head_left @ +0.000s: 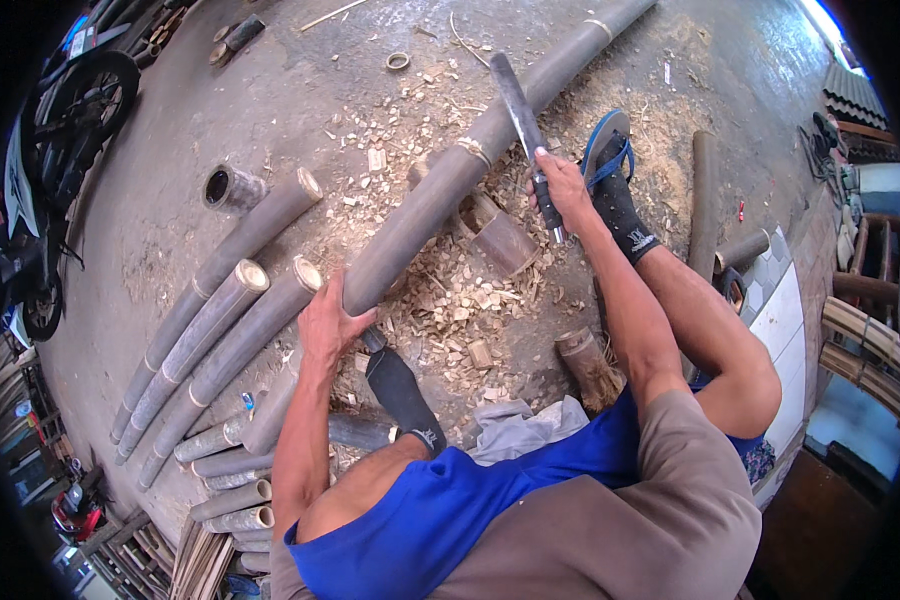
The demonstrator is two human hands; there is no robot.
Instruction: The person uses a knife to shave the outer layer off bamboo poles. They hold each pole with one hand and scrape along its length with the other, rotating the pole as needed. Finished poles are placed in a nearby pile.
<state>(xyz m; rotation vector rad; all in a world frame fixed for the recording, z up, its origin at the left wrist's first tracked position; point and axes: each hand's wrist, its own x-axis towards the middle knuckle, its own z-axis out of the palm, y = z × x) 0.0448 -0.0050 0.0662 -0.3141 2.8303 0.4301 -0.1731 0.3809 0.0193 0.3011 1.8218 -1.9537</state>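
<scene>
A long grey-brown bamboo pole [415, 225] slants from near my left knee up to the far right. My left hand [326, 322] grips its near end, thumb spread against the end. My right hand [564, 192] is closed around the dark handle of a machete [515, 100]. Its broad blade points up and away and overlaps the pole in the picture; I cannot tell whether they touch. Beneath the pole lies a notched short bamboo piece [505, 243], partly hidden by it. Pale wood chips [450, 318] are scattered around both.
Several cut bamboo poles [220, 330] lie side by side at left, with a short hollow bamboo piece [233, 188] beyond them. A motorcycle [65, 150] stands far left. My sandalled right foot [610, 150] is beside the pole. A bamboo stump [588, 365] and grey cloth [525, 430] lie close to me.
</scene>
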